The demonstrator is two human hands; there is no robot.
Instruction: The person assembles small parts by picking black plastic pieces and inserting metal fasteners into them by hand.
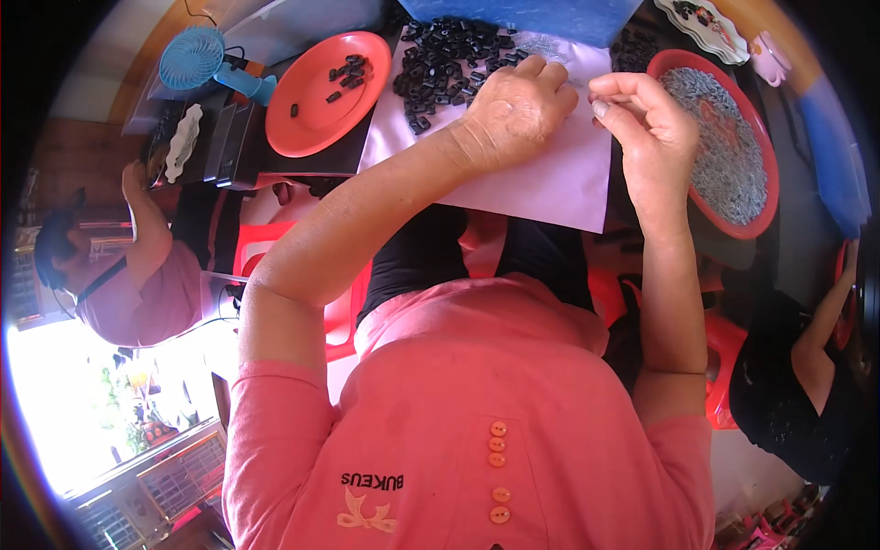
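Observation:
My left hand [524, 108] is above the pale sheet [550, 188], back of the hand up and fingers curled. Whatever its fingertips hold, if anything, is hidden behind the hand. Close by on the right, my right hand [653, 124] has thumb and forefinger brought together in a pinch. Anything between them is too small to name. Beyond my left hand, many small black plastic pieces [438, 69] lie heaped on the sheet. A small pile of thin silvery metal pieces [543, 46] lies at the sheet's far side.
On the left, a red plate [312, 124] holds several black pieces; a blue fan [194, 57] stands past it. A red basin [772, 174] full of small silvery metal parts is on the right. Blue bins [522, 16] line the back. Other people sit at both sides.

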